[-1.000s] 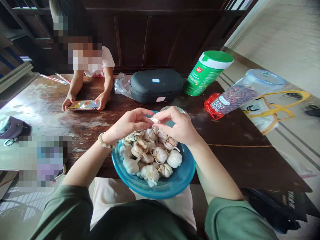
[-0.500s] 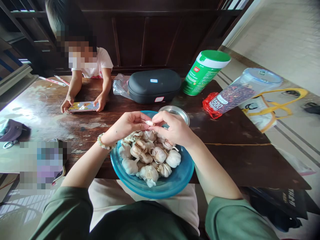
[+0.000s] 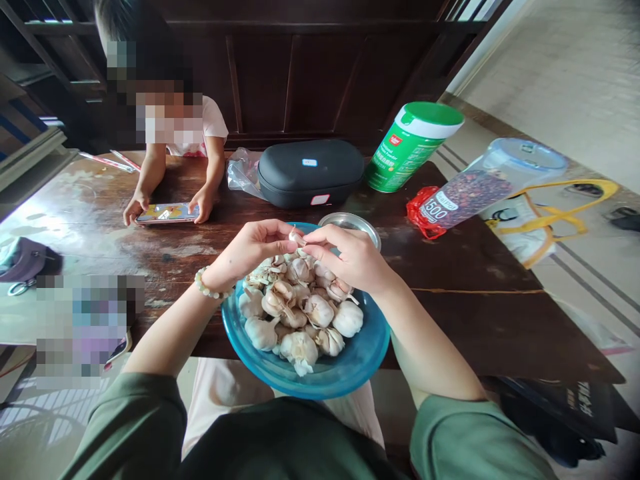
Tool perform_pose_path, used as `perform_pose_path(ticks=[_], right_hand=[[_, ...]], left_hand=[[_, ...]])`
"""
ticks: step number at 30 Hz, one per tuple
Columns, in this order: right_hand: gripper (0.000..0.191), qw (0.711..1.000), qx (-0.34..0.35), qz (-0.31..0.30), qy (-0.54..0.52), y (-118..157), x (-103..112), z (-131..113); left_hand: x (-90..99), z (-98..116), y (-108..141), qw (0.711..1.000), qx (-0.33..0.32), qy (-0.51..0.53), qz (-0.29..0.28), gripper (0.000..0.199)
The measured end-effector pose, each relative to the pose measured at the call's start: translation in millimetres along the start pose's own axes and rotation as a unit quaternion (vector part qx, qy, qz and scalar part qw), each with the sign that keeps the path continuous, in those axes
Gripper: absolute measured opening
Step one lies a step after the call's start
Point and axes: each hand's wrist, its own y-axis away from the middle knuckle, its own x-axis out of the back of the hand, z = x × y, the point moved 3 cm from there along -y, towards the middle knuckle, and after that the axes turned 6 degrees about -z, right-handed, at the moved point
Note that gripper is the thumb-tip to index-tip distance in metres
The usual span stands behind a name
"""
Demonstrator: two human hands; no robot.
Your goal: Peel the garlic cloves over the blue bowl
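Between my fingertips, above the far side of a blue bowl, is a garlic clove. My left hand, with a beaded bracelet at the wrist, pinches it from the left. From the right, my right hand pinches the same clove with thumb and forefinger. Below my hands the bowl holds several whole garlic bulbs and some loose papery skins. Partly hidden behind my right hand, a round metal bowl stands on the table.
Across the wooden table stand a black case, a green powder tub and a tilted clear jar. At the far left another person holds a phone. A cap lies at the left.
The clove has turned between my fingers, its pointed end now tipped upward. My hands stay over the far side of the bowl, and the view has shifted slightly.
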Motion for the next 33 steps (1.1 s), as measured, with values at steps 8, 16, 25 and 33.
perform_pose_path(ticks=[8,16,25,33], right_hand=[[0.014,0.998,0.044,0.003,0.040,-1.1,1.6,-2.7],[0.012,0.994,0.073,-0.003,0.081,-1.2,1.1,-6.6],[0.016,0.988,0.069,-0.027,0.137,-2.0,-0.4,-8.6],[0.015,0.984,0.095,-0.016,0.149,-2.1,-1.8,-10.3]], left_hand=[[-0.1,-2.8,0.1,1.000,0.009,0.029,0.001,0.031],[-0.8,-3.1,0.5,0.999,0.024,0.023,0.001,0.032],[-1.0,-4.0,0.1,0.999,0.028,0.023,0.005,0.034],[-5.5,3.4,1.4,0.999,0.037,0.014,0.007,0.039]])
